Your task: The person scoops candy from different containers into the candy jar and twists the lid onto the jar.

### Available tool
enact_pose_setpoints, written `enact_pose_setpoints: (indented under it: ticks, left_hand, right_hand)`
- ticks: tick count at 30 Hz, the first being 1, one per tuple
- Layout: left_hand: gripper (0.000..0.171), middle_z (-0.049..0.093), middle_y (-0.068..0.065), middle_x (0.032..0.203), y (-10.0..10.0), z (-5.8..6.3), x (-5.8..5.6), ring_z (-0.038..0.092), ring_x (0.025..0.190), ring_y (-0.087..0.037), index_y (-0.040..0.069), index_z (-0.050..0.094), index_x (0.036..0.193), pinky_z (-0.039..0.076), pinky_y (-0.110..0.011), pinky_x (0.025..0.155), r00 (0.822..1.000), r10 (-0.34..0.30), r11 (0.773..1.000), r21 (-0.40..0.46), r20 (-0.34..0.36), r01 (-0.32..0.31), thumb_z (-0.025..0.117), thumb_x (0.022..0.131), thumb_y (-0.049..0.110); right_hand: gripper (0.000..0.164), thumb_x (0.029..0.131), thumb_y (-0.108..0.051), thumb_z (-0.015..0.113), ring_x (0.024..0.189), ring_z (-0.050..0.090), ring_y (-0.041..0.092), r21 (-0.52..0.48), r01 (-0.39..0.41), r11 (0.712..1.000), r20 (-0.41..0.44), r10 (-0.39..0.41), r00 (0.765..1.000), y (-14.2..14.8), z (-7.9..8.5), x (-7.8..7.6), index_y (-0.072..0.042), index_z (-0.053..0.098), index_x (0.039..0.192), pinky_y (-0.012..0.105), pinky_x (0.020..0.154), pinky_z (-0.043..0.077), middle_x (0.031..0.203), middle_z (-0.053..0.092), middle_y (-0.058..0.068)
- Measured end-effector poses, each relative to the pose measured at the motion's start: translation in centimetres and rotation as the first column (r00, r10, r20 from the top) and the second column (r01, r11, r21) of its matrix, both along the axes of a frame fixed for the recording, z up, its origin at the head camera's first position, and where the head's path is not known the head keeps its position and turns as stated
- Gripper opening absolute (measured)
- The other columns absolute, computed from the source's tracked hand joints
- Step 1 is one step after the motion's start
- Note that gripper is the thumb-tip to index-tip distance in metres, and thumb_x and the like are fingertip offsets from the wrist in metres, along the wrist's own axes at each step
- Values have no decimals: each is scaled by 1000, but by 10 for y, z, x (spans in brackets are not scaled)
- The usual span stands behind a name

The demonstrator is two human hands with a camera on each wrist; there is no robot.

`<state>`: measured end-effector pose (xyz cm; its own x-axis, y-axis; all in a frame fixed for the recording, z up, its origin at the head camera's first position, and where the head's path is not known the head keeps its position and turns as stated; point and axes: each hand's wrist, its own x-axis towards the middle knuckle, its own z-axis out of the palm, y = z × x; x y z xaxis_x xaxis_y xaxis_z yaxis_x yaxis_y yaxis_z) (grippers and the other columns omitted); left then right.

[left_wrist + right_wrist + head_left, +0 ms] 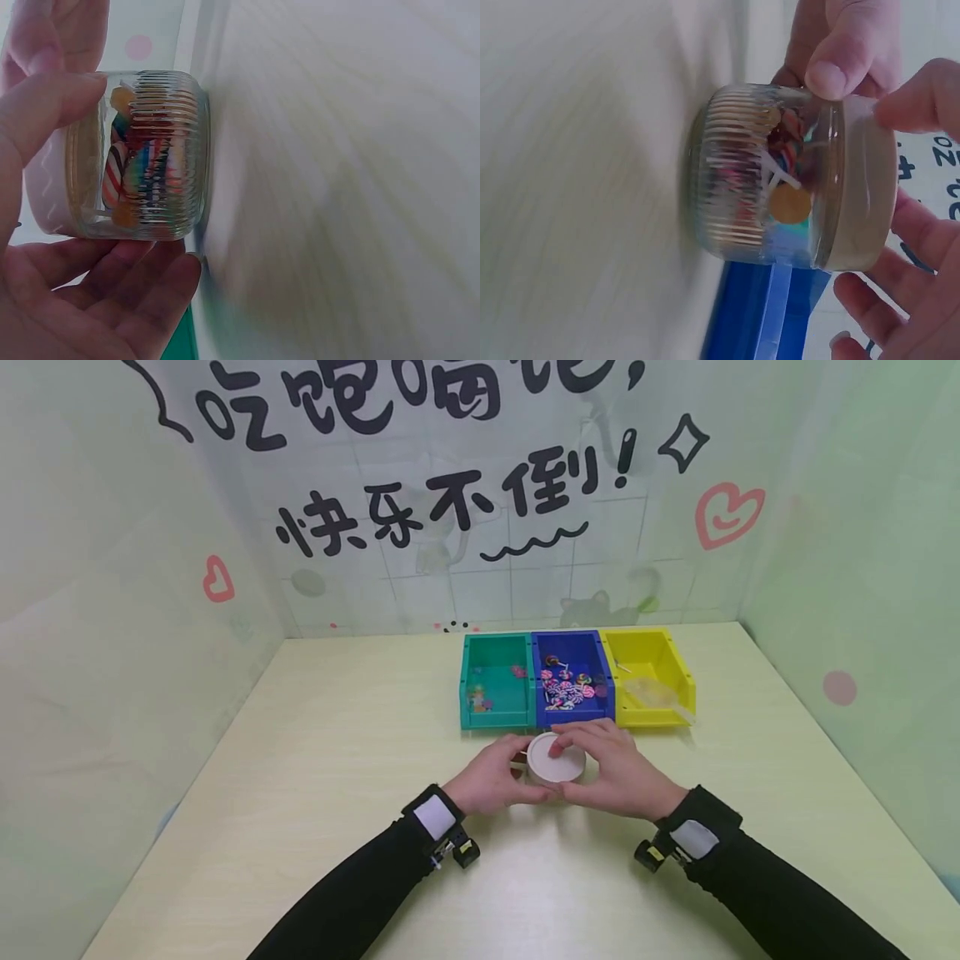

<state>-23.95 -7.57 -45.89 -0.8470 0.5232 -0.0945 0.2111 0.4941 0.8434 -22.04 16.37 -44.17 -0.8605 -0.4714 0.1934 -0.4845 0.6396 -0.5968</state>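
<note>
A ribbed clear glass jar (161, 157) stands upright on the table, with small colourful striped pieces inside. On top sits a white lid (553, 762), which looks level on the jar's mouth. My left hand (491, 778) holds the jar from the left, thumb on the near side and fingers around the far side. From the right, my right hand (621, 772) grips the lid, its thumb at the near rim and one finger bent over the top. In the right wrist view the pieces in the jar (742, 176) include thin white sticks and a round orange one.
Just behind the hands stand three joined bins. The green bin (498, 719) holds a few small pieces, the blue bin (573, 717) many tiny swirled lollipops, and the yellow bin (667, 647) a translucent thing extending over its front edge. Printed cloth walls enclose the table (360, 718).
</note>
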Motion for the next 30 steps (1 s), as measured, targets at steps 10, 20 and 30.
enact_pose_setpoints:
  ticks: [10,20,30]
  left_hand:
    - [69,60,-10,140,1,1,-1,62,135,-30,10,60,153,56,-45,116,1000,-3,1000,-1,-5,3,90,93,22]
    - [68,61,-9,137,1,2,-1,62,134,-29,11,61,153,55,-46,117,1000,-3,1000,-4,-13,3,90,93,23]
    - [69,60,-9,140,0,3,0,60,135,-29,12,59,154,56,-47,116,1000,-6,1000,0,-2,6,89,93,23]
  right_hand:
    - [37,88,-46,92,127,51,31,-17,79,997,-44,-80,996,-5,-6,1,-24,71,109,56,105,48,132,64,8]
    - [38,88,-44,93,121,50,25,0,61,998,-40,-61,997,-3,-5,-1,-24,72,112,50,101,44,126,66,3]
    - [33,89,-38,89,135,48,35,12,29,1000,-24,-29,999,-3,-1,0,-26,68,112,64,111,40,153,64,11]
